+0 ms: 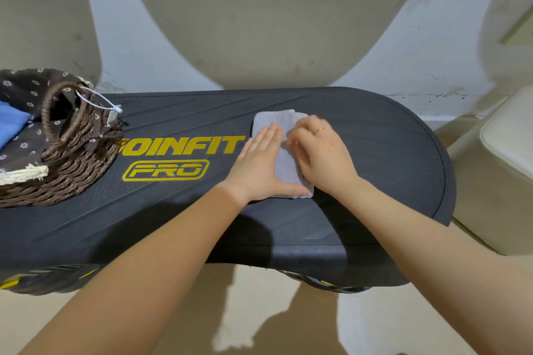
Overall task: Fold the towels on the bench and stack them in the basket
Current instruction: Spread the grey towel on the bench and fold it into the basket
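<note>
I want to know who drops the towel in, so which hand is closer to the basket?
Left. The left hand presses the towel's basket-side edge; the right hand grips its far side, farther from the basket.

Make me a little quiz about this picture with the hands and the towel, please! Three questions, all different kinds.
1. True or false: the left hand lies flat with straight fingers on the small grey folded towel.
2. Where does the brown woven wicker basket stand: A) on the left end of the black bench, B) on the floor, C) on the right end?
3. Fill in: a folded ____ cloth already lies inside the basket.

Key
1. True; the right hand, wearing a gold ring, curls its fingers at the towel's right edge.
2. A.
3. Blue.
</note>
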Demonstrator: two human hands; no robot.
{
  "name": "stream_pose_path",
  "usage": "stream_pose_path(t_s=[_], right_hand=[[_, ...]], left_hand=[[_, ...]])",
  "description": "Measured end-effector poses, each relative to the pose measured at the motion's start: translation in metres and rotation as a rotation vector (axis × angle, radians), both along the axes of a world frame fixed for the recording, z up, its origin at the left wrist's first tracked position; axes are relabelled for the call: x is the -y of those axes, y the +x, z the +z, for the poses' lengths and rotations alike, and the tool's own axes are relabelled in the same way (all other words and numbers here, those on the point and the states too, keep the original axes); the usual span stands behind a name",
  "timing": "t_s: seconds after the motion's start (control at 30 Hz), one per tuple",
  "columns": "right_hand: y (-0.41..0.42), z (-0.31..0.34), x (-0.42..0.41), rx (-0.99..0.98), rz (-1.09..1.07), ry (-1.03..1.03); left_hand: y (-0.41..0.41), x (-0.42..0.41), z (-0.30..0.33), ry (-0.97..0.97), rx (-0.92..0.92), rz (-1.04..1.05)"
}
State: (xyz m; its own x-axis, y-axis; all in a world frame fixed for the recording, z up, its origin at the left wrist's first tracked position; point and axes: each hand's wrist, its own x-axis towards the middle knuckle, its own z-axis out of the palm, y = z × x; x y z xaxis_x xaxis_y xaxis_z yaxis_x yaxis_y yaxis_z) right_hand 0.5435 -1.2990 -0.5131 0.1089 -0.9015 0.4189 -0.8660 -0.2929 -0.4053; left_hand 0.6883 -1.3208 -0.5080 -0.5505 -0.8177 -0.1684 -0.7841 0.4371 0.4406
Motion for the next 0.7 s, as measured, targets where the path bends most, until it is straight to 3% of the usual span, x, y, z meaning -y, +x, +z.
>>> stream_pose_path(t_s=[0.07, 0.2, 0.33, 0.43, 0.57, 0.63, 0.7], right_hand=[[-0.01, 0.003, -0.012, -0.105, 0.19, 0.11], [-0.018, 0.014, -0.027, -0.275, 0.263, 0.356], [-0.02, 0.009, -0.037, -0.431, 0.278, 0.412], [-0.019, 0.006, -0.041, -0.382, 0.282, 0.324], [-0.002, 0.025, -0.03, -0.334, 0.252, 0.271], [0.007, 0.043, -0.025, -0.164, 0.187, 0.283], [0.018, 0.063, -0.024, 0.084, 0.128, 0.295]], left_hand=[[0.003, 0.002, -0.002, 0.052, -0.053, -0.003], [0.023, 0.002, -0.004, 0.27, -0.323, 0.019], [0.043, -0.003, -0.005, 0.198, -0.198, -0.1], [0.049, -0.004, -0.004, 0.135, -0.113, -0.159], [0.052, -0.002, 0.004, 0.21, -0.161, -0.125], [0.059, -0.002, 0.01, 0.257, -0.208, -0.089], [0.069, -0.005, 0.02, 0.245, -0.387, 0.005]])
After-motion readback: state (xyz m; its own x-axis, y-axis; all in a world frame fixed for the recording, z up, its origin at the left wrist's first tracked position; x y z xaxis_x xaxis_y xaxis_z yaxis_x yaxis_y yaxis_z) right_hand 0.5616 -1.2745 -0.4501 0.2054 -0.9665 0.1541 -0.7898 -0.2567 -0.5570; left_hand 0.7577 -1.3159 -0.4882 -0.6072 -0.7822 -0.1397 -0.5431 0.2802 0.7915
